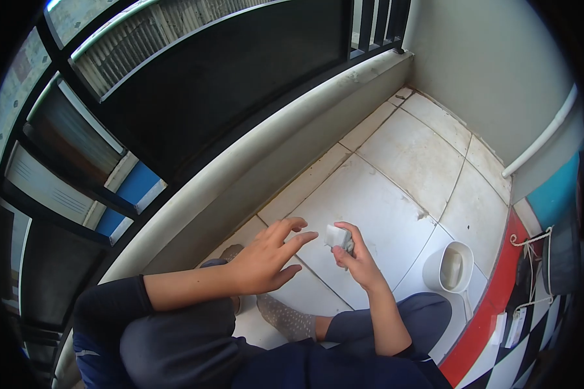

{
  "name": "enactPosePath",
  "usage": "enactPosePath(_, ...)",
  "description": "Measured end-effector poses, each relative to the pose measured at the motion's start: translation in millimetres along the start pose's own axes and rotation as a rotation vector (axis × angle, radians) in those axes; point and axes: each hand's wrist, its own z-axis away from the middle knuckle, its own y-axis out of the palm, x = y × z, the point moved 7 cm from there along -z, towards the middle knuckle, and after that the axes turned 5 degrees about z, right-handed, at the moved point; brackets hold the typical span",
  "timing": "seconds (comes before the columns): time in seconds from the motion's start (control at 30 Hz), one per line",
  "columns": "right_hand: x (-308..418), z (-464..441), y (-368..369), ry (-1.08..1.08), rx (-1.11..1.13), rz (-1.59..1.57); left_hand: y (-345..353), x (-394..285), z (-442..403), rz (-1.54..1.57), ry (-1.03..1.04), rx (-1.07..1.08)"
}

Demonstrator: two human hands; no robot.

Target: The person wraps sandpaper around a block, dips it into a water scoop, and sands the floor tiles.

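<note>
My right hand point(362, 262) is closed around a small white and grey block-like object point(336, 236), held up over the tiled floor. Its exact kind I cannot make out, and part of it is hidden by my fingers and thumb. To its left, my left hand point(269, 256) hovers with fingers apart and slightly bent, holding nothing. The left fingertips point toward the object and stay a little short of it. Below both hands, a grey dotted sock point(287, 318) covers my foot on the floor.
A white dipper point(448, 267) with a long handle stands on the dirty white tiles point(409, 155) at the right. A low wall point(240, 155) with a black metal railing point(227, 71) runs along the left. Cords point(532, 240) hang beside a red floor strip point(493, 305).
</note>
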Motion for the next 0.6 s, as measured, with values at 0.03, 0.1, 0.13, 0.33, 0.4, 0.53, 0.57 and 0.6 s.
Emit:
enactPosePath(0.03, 4, 2, -24, -0.121, -0.187, 0.585, 5, 3, 5, -0.05, -0.018, 0.067)
enactPosePath(0.1, -6, 6, -52, -0.222, -0.363, 1.18, 19, -4, 15, -0.122, 0.047, 0.24)
enactPosePath(0.13, -25, 8, -63, -0.154, -0.336, 1.412, 32, -8, 23, -0.211, 0.118, 0.409)
enactPosePath(0.33, -85, 10, -53, -0.074, -0.106, 1.895, 57, -25, 57, -0.434, 0.232, 0.683)
enactPosePath(0.4, -89, 4, -55, -0.097, -0.196, 1.926, 55, -26, 63, -0.287, 0.201, 0.649)
enactPosePath(0.53, -98, -15, -59, -0.184, -0.282, 1.825, 45, -15, 63, -0.177, 0.113, 0.578)
enactPosePath(0.57, -100, -28, -51, -0.228, -0.236, 1.835, 45, -15, 64, -0.168, 0.11, 0.576)
enactPosePath(0.6, -101, -41, -39, -0.272, -0.191, 1.841, 47, -16, 65, -0.159, 0.109, 0.597)
